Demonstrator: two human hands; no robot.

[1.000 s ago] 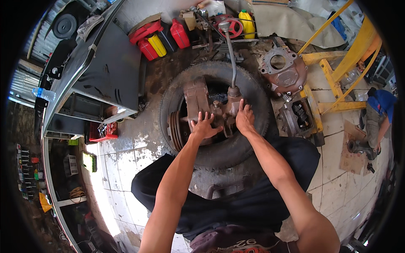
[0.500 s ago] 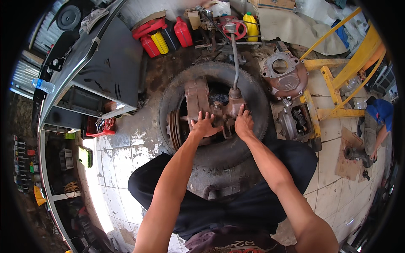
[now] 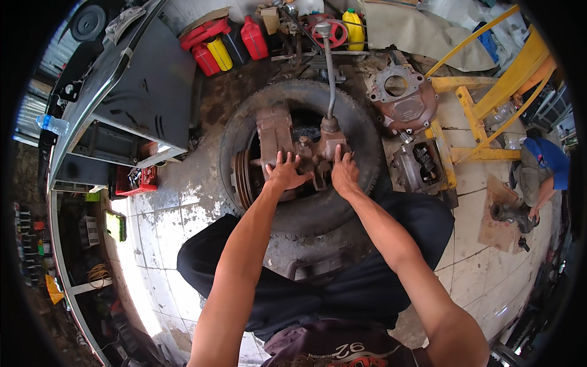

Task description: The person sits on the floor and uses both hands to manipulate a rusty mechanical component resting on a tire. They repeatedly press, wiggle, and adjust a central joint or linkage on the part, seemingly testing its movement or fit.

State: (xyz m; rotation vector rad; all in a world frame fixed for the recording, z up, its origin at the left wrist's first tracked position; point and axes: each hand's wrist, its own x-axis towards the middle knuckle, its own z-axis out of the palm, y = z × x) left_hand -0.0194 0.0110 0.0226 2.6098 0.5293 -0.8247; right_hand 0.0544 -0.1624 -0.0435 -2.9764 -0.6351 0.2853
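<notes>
Centrally, a rusty brown metal housing (image 3: 273, 131) was seated over the hole of a black tyre (image 3: 241, 119), which was laid flat between 2 bent, dark-trousered legs (image 3: 416, 223). With the tyre taken as a clock face and 12 o'clock as its far side, a grooved pulley (image 3: 241, 177) was carried at the housing's 8 o'clock edge, and a long grey lever (image 3: 331, 79) was set at 1 o'clock, topped by a knob.

The left hand (image 3: 284, 174) was placed flat at 7 o'clock on the housing, its fingers fanned wide and its thumb stretched toward 3 o'clock; nothing was gripped. The right hand (image 3: 345, 174) was rested near 4 o'clock, below the lever's base, with the forefinger straightened toward 12 and the other fingers slightly bent; nothing was grasped there either.

Farther out, a bell-shaped casing (image 3: 408, 110) was positioned at 2 o'clock, and a gear case (image 3: 419, 168) with its inside exposed at 3, just beside a yellow stand (image 3: 483, 110). Near 4 o'clock, a metal part (image 3: 509, 213) on cardboard (image 3: 492, 235) was attended by a co-worker's hand (image 3: 533, 214). Red containers (image 3: 254, 38) were kept at 11 o'clock, a grey cabinet (image 3: 143, 92) at 10 and a red crate (image 3: 137, 188) at 9.
</notes>
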